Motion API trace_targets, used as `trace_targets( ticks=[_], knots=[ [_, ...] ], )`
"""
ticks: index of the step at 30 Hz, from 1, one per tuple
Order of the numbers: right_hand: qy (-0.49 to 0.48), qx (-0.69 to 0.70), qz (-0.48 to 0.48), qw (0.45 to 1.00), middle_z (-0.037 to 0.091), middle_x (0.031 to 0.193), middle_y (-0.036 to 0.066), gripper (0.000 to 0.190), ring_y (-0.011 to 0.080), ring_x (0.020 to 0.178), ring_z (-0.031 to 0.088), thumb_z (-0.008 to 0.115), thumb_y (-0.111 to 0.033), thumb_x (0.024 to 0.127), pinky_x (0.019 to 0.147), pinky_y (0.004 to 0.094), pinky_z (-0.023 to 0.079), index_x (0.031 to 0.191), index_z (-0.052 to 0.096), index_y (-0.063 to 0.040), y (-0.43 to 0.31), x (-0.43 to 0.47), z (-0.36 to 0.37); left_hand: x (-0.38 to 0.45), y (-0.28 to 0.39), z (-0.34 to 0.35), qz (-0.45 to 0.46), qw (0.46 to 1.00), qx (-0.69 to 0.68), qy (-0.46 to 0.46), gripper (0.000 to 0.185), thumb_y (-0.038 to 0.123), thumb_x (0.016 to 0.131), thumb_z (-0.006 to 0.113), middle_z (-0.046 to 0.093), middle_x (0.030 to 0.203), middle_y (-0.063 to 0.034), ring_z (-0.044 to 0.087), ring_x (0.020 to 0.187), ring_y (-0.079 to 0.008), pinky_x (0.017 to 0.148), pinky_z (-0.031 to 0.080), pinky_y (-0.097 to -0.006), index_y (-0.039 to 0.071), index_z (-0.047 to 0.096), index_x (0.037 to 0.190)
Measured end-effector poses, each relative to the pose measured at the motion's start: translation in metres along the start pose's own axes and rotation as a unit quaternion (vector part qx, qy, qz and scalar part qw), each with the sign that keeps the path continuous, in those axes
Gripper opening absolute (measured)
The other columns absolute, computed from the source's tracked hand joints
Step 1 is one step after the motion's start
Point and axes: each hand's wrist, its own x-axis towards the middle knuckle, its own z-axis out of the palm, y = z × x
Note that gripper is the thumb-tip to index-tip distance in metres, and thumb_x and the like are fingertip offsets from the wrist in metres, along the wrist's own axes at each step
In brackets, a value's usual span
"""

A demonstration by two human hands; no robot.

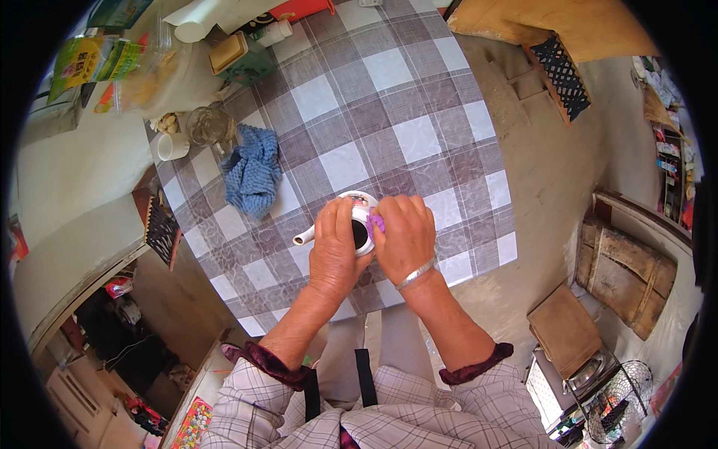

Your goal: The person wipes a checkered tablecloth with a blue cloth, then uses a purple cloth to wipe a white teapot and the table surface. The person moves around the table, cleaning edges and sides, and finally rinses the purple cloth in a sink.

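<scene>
A white teapot (363, 198) with a printed picture on its side is tipped over the table's near part, its round dark opening facing me. Its spout (303, 237) points to the left. My left hand (335, 241) wraps around the teapot's body beside the spout. In my right hand (405, 236) is a bunched purple cloth (374, 223), pressed against the rim of the opening. Most of the cloth is hidden by my fingers, and the teapot's handle is out of sight. A silver bracelet (416, 273) circles my right wrist.
A checked tablecloth (350, 165) covers the table. On its left lie a blue knitted cloth (252, 171), a glass jar (211, 127) and a white cup (173, 147). Behind them stand a green tin (247, 66) and a white bottle (275, 33). A wooden stool (565, 331) is at right.
</scene>
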Motion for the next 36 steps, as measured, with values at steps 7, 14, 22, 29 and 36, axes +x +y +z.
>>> trace_targets(
  ticks=[7, 14, 22, 29, 36],
  knots=[
    [-0.203, 0.151, 0.053, 0.966, 0.068, 0.092, 0.012, 0.011, 0.0335, 0.095, 0.064, 0.069, -0.011, 0.087, 0.085, 0.043, 0.052, 0.096, 0.067, -0.005, 0.038, 0.069, 0.041, 0.001, 0.004, 0.003, 0.002, 1.0, 0.004, 0.012, 0.109, 0.011, 0.064, 0.096, 0.046, 0.147, -0.0248, 0.049, 0.135, -0.0451, 0.11, 0.049, -0.0483, 0.003, 0.033, 0.153],
    [-0.235, 0.328, 0.022, 0.915, 0.072, 0.097, 0.007, 0.02, 0.0177, 0.093, 0.067, 0.068, -0.01, 0.09, 0.085, 0.0326, 0.053, 0.108, 0.076, -0.006, 0.093, 0.056, 0.052, -0.006, -0.016, 0.008, 0.006, 0.994, -0.061, 0.086, 0.105, 0.01, 0.065, 0.092, 0.047, 0.139, -0.0219, 0.053, 0.126, -0.04, 0.11, 0.044, -0.0456, 0.004, 0.034, 0.152],
    [-0.229, 0.25, 0.244, 0.909, 0.078, 0.095, 0.008, 0.019, 0.0139, 0.086, 0.069, 0.07, -0.012, 0.091, 0.078, 0.0313, 0.055, 0.106, 0.077, -0.004, 0.096, -0.013, 0.024, -0.013, -0.051, 0.006, -0.125, 0.965, -0.189, 0.135, 0.104, 0.027, 0.073, 0.092, 0.044, 0.139, -0.0208, 0.047, 0.132, -0.0364, 0.113, 0.039, -0.0466, 0.002, 0.031, 0.154],
    [0.039, 0.467, 0.224, 0.854, 0.07, 0.117, 0.012, 0.038, 0.0213, 0.099, 0.069, 0.055, 0.008, 0.088, 0.092, 0.0329, 0.056, 0.123, 0.069, 0.003, 0.07, -0.034, 0.014, -0.009, -0.06, -0.001, -0.179, 0.92, -0.329, 0.116, 0.09, 0.021, 0.087, 0.086, 0.047, 0.142, -0.0133, 0.051, 0.129, -0.0257, 0.111, 0.044, -0.0403, 0.007, 0.029, 0.156],
    [0.081, 0.288, 0.081, 0.951, 0.045, 0.148, 0.026, 0.053, 0.0437, 0.133, 0.045, 0.059, -0.023, 0.1, 0.117, 0.0514, 0.032, 0.144, 0.051, 0.004, -0.038, -0.004, 0.068, 0.003, -0.056, 0.001, -0.196, 0.915, -0.322, 0.142, 0.087, 0.022, 0.083, 0.085, 0.046, 0.139, -0.018, 0.049, 0.131, -0.0303, 0.114, 0.039, -0.0419, 0.001, 0.034, 0.151]
  ],
)
